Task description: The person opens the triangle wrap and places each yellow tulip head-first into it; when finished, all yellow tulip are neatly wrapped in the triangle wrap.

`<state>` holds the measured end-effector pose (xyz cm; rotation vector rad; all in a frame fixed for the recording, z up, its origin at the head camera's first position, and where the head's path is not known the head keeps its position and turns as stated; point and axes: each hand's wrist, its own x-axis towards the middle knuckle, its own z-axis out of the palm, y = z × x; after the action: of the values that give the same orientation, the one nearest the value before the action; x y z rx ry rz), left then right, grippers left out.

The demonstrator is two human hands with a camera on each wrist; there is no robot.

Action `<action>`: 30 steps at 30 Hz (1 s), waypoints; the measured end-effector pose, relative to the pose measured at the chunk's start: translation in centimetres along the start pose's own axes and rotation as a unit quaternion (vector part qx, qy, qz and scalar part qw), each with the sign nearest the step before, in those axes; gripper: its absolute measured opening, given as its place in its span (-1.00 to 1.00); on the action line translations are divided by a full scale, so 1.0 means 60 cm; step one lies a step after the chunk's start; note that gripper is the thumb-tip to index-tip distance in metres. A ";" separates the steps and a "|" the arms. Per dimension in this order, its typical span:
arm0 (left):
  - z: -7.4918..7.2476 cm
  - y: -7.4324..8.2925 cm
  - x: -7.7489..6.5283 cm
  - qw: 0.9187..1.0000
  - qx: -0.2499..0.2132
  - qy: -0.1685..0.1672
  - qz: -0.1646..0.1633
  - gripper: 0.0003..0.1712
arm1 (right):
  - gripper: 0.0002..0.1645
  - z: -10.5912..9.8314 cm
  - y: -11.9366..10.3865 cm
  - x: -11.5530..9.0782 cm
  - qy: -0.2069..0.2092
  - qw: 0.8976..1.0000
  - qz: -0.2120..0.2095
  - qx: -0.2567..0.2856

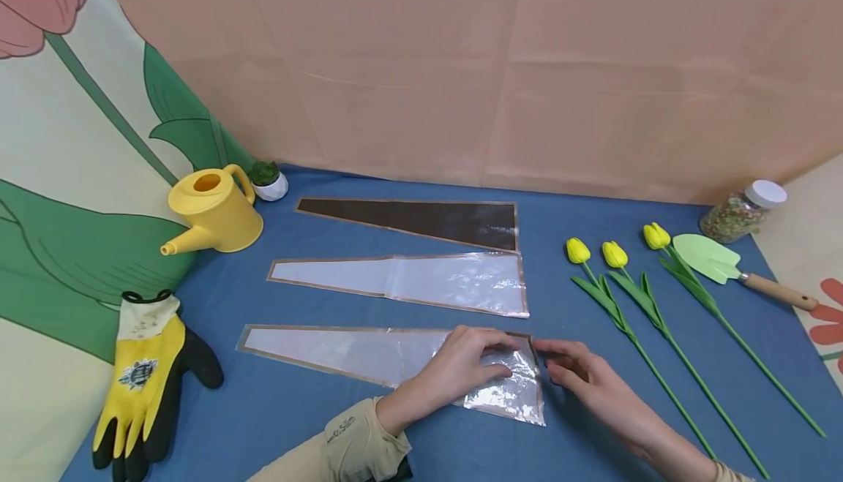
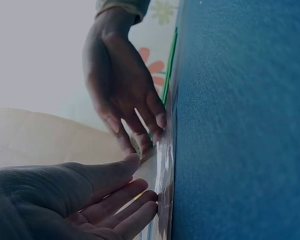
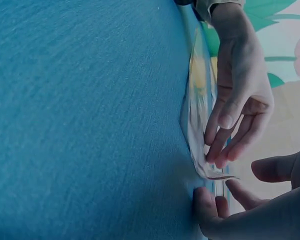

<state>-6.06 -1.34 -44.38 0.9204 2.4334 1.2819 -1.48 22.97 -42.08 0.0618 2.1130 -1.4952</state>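
The nearest clear plastic flower sleeve [image 1: 316, 347], tapered and brown-edged, lies flat with its wide end to the right. My left hand [image 1: 461, 365] rests fingertips on that wide end, its fingers fairly straight and the thumb apart. At the sleeve's right edge is my right hand [image 1: 596, 390], with its fingertips touching the edge. In the right wrist view the sleeve's corner [image 3: 212, 175] curls up by the right fingers, while the right thumb [image 3: 272, 169] stays apart from it. Behind lie a second clear sleeve [image 1: 454, 281] and a dark sleeve [image 1: 428, 220].
Three yellow tulips [image 1: 615, 254] with long stems lie on the right, beside a pale green trowel [image 1: 707, 257] and a lidded jar [image 1: 734, 217]. To the left are a yellow watering can [image 1: 220, 211], a small potted plant [image 1: 270, 183] and a yellow-black glove [image 1: 148, 387] on blue cloth [image 1: 230, 423].
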 end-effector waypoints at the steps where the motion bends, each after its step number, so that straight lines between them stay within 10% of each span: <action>1: 0.000 0.000 0.000 1.000 0.001 0.000 0.001 -0.64 | -0.40 0.001 0.000 -0.001 0.003 1.000 0.000 -0.001; 9: 0.002 0.001 0.000 1.000 0.009 0.002 -0.003 -0.63 | -0.26 -0.003 0.011 0.010 -0.060 0.992 0.011 0.112; 23: -0.001 0.002 -0.001 1.000 0.000 0.000 -0.021 -0.70 | -0.08 -0.026 0.146 0.083 -0.166 0.945 0.048 0.279; 30: -0.004 0.003 -0.003 1.000 0.006 0.013 -0.014 -0.66 | -0.30 -0.013 0.098 0.062 -0.194 0.944 0.014 0.268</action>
<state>-5.96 -1.50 -44.09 0.8741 2.4663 1.2787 -2.97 24.87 -48.64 -0.0042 1.3559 -1.8502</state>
